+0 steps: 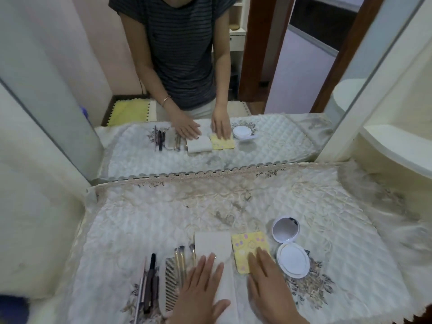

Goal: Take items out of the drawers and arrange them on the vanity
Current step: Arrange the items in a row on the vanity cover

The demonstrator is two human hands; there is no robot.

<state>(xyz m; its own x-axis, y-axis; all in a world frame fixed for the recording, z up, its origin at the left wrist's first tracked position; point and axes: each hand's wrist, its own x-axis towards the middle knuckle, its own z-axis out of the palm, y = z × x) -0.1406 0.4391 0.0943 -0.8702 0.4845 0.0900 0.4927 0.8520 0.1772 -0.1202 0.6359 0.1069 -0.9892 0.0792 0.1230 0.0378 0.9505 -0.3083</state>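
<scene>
A row of items lies near the front of the quilted vanity top [163,213]. My left hand [201,293] lies flat with straight fingers on a beige pouch [212,244]. My right hand [266,281] presses flat on the near edge of a yellow patterned pad [249,244]. An open white compact with a round mirror [288,244] sits to the right of the pad. Left of the pouch lie makeup brushes [181,260], a white comb [168,284] and dark pencils [149,281].
A large mirror [210,78] stands at the back of the vanity and reflects me and the items. A lace trim [210,175] runs along the mirror's base. Curved cream shelves [402,146] rise at the right. A blue object [11,307] shows at the lower left.
</scene>
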